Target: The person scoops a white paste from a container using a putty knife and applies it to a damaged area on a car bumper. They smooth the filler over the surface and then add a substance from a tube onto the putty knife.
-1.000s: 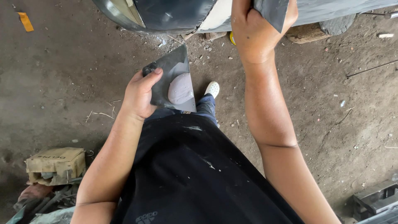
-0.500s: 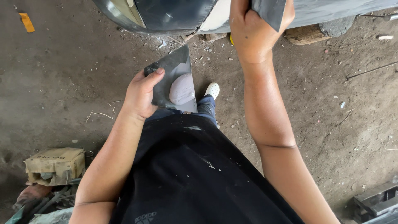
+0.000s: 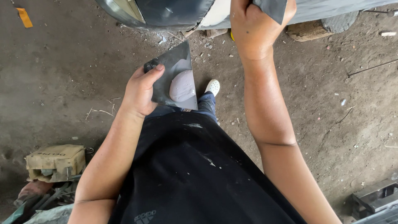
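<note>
Head cam, looking down: the left hand (image 3: 141, 89) is closed on a flat dark grey metal board (image 3: 176, 66) w/ a pointy top corner. Thumb lies on the top face, the other fingers are under it & hidden. A lump of pale grey-pink paste (image 3: 182, 86) sits on the board, just beside the thumb, near the lower edge. The board is held level in front of the tummy, above the blue jeans leg & a white shoe (image 3: 213, 86).

The right hand (image 3: 255, 27) is up at the top of the pic, closed tight on a thin dark grey flat blade (image 3: 273, 7). The blade sticks out past the knuckles & lies against the curved dark & white car body panel (image 3: 174, 12) that runs along the top edge. The 2 hands are well apart.

The person wears a black shirt w/ small pale smears. The ground is bare brown dirt w/ little stones & bits. Bottom left: a dirty tan cardboard box (image 3: 56, 159) on some junk. A block of wood (image 3: 304, 31) lies under the car panel, right of the right hand. An orange scrap (image 3: 25, 17) lies top left
</note>
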